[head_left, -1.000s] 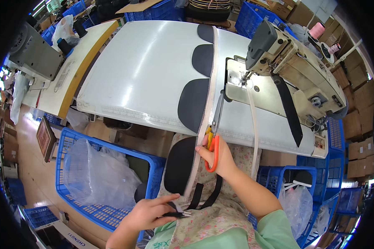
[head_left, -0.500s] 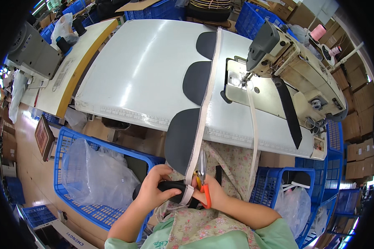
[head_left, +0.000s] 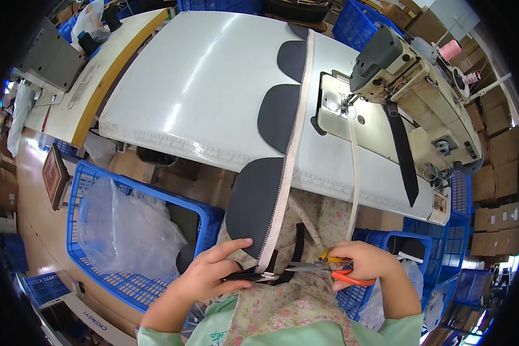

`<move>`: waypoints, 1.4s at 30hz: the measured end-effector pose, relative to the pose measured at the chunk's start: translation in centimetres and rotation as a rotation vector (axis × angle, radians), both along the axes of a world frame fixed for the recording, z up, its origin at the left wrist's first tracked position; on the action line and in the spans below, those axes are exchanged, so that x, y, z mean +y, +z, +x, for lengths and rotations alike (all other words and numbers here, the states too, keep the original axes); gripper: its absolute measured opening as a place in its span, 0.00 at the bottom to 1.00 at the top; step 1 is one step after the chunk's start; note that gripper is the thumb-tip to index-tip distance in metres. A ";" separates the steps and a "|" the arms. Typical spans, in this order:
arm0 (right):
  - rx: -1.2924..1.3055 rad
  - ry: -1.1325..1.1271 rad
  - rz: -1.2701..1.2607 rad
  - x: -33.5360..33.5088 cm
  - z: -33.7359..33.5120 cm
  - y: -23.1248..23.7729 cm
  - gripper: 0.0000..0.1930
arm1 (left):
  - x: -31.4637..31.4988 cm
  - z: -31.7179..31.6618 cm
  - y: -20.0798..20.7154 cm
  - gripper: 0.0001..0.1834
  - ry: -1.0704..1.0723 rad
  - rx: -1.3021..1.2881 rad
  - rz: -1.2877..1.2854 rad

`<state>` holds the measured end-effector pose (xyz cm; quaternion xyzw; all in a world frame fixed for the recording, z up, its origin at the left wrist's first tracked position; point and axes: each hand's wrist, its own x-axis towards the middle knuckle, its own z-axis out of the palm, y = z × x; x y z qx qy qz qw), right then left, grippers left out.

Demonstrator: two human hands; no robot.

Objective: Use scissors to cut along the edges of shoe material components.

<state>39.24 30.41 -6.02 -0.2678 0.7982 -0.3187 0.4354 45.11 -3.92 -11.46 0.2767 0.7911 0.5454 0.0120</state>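
- Head view, largest item: long white smooth-topped work table [head_left: 161,86], ruled scale along its near edge.
- Cream metal sewing machine with grey end cover [head_left: 429,106]: on the table's right side, head turned left; well apart from both hands.
- Blue openwork plastic crate [head_left: 155,192]: left of the person, below table level, clear plastic bags inside.
- Row of black half-round flaps on a pale pinkish tape [head_left: 279,121]: left of the machine, mostly flat on the table. Long axis runs from the far edge toward the person, the near end bearing a little left and dropping past the near edge over the lap. Rounded sides face left; tape edge faces right.
- Right hand [head_left: 372,262]: right of the row's near end and apart from it; fingers curled closed about scissor handles.
- Left hand [head_left: 207,271]: the nearer hand, just left of that near end. Index finger reaches out to the nearest flap's lower edge; thumb and other fingers pinched together on a narrow dark piece.
- Metal scissors with one orange and one yellow handle [head_left: 320,266]: long axis roughly crosswise to the row, tips pointing left, just beside the tape's near end. Contact with the tape and blade gap: cannot tell.
- Narrow dark piece [head_left: 236,276]: between left thumb and fingers, pointing right toward the scissor tips; kind unclear.
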 end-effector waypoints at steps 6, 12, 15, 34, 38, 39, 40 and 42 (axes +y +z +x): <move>-0.027 0.078 0.093 -1.3 -0.2 -0.8 0.35 | 0.3 -0.2 0.9 0.17 -0.014 0.080 -0.068; -0.002 0.088 0.070 -3.0 -0.4 -1.0 0.35 | 0.4 -0.2 1.2 0.18 -0.025 0.106 -0.126; -0.002 0.072 0.056 -2.9 -0.1 -1.6 0.34 | 0.4 -0.2 1.2 0.18 -0.018 0.114 -0.138; 0.015 -0.934 -0.428 -10.8 -4.3 -5.8 0.14 | -0.3 2.4 1.1 0.17 -0.139 0.009 -0.033; 0.220 -0.933 -0.497 -12.7 -2.0 -6.6 0.10 | -2.1 2.4 1.1 0.18 -0.028 -0.067 -0.067; 0.150 -0.939 -0.546 -13.0 -1.2 -7.0 0.10 | -1.8 1.9 0.6 0.18 0.055 -0.038 0.058; 0.080 -0.945 -0.593 -13.1 -0.3 -7.5 0.10 | -1.2 0.9 0.9 0.19 0.159 0.042 0.049; 0.079 -0.925 -0.588 -13.0 1.4 -8.2 0.10 | 0.3 -1.8 2.0 0.19 0.241 0.254 -0.212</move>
